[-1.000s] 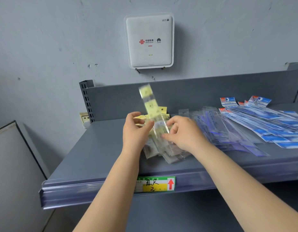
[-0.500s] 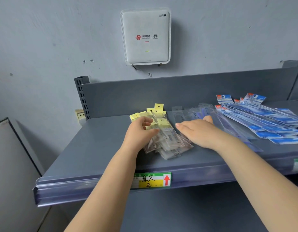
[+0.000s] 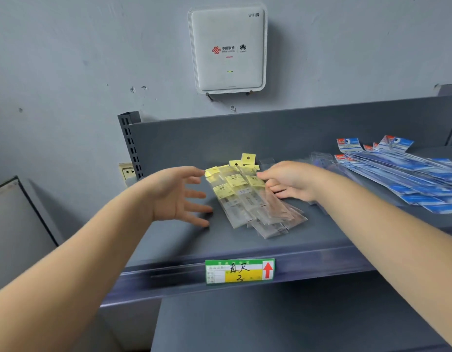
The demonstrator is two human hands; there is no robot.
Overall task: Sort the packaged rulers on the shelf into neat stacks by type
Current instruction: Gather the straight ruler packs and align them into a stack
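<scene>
A loose pile of short yellow-labelled ruler packs (image 3: 247,196) lies fanned out on the grey shelf (image 3: 184,240), near its middle. My left hand (image 3: 179,194) hovers just left of that pile with its fingers spread, holding nothing. My right hand (image 3: 291,181) lies flat at the pile's right edge, fingers straight and pointing left against the packs. Behind my right wrist lie clear packs with bluish rulers (image 3: 321,161), partly hidden by the arm. Long blue-and-white ruler packs (image 3: 402,171) are spread over the shelf's right end.
A green and yellow price tag (image 3: 240,271) with a red arrow sits on the shelf's front rail. The shelf's back panel (image 3: 270,133) rises behind the piles. A white WiFi box (image 3: 228,49) hangs on the wall above. A wall socket (image 3: 127,171) sits left of the upright.
The raised yellow pack is back down on the pile. My left hand has come off the pile and opened to its left. My right hand has slid left to the pile's right edge.
</scene>
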